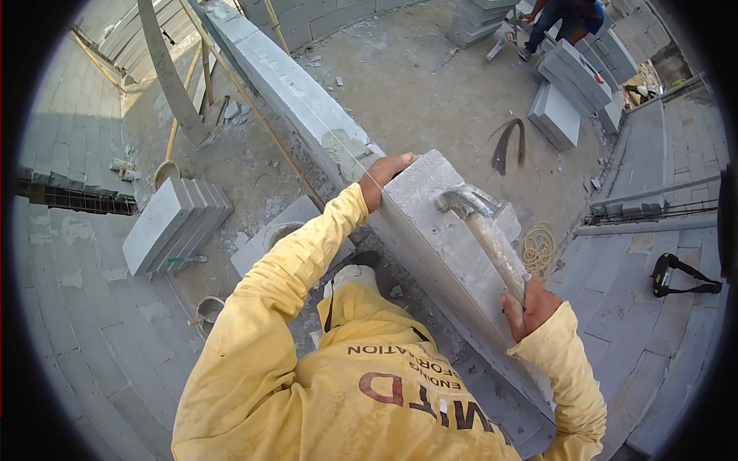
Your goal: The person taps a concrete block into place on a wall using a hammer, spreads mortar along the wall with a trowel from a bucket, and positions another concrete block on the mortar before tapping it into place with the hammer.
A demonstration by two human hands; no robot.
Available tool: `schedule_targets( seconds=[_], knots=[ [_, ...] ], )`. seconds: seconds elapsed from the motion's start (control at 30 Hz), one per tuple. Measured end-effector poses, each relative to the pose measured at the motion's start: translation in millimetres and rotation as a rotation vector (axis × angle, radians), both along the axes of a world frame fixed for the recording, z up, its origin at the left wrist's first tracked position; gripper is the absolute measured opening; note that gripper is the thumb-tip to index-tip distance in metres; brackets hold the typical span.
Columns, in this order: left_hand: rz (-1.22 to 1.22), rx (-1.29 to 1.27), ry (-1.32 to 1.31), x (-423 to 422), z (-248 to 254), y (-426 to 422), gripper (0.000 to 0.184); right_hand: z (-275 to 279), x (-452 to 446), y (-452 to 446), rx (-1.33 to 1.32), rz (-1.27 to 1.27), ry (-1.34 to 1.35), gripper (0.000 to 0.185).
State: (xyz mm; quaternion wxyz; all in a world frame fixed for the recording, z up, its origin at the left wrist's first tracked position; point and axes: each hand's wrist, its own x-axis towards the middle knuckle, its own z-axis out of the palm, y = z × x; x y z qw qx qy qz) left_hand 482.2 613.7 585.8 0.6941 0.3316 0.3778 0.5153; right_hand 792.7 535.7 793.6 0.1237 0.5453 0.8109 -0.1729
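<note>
My left hand grips the far end of a grey lightweight concrete block set on top of a low block wall. My right hand is closed round the handle of a hammer. The worn, mortar-coated hammer head lies over the top of the block, pointing toward its far end. A thin string line runs along the wall to my left hand. Farther along, the wall shows a bare top with a rough mortar patch.
Stacked blocks stand left of the wall, near a bucket. Coiled rope lies on the floor right of the wall. A black-handled tool rests at far right. Another person works among block stacks at the back.
</note>
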Motion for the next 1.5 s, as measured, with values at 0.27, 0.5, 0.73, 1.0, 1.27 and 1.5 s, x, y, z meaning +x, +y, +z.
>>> schedule_targets(
  seconds=[0.27, 0.5, 0.73, 1.0, 1.27, 1.5],
  knots=[
    [0.034, 0.036, 0.037, 0.1, -6.3, 2.8, 0.043, 26.1, 2.9, -4.1, 0.175, -0.059, 0.468, 0.035],
    [0.001, 0.388, 0.203, -9.0, -6.9, 4.9, 0.035, 20.5, 5.0, 1.8, 0.038, 0.067, 0.287, 0.033],
    [0.018, 0.114, 0.078, -2.8, -29.3, 6.0, 0.048, -1.7, 21.4, -18.2, -0.063, -0.115, 0.197, 0.032],
    [-0.091, 0.049, -0.289, -24.4, -53.9, 3.9, 0.086, 12.9, 92.3, -91.8, 0.221, -0.466, 0.619, 0.037],
    [-0.555, 0.691, 1.016, -96.7, -60.1, 7.7, 0.098, 26.5, 120.5, -203.0, 0.439, -1.136, 0.331, 0.039],
    [-1.014, 0.675, 1.341, -65.4, -57.2, 49.1, 0.092, 53.3, 76.1, -214.4, 1.094, -1.201, 0.965, 0.041]
  ],
)
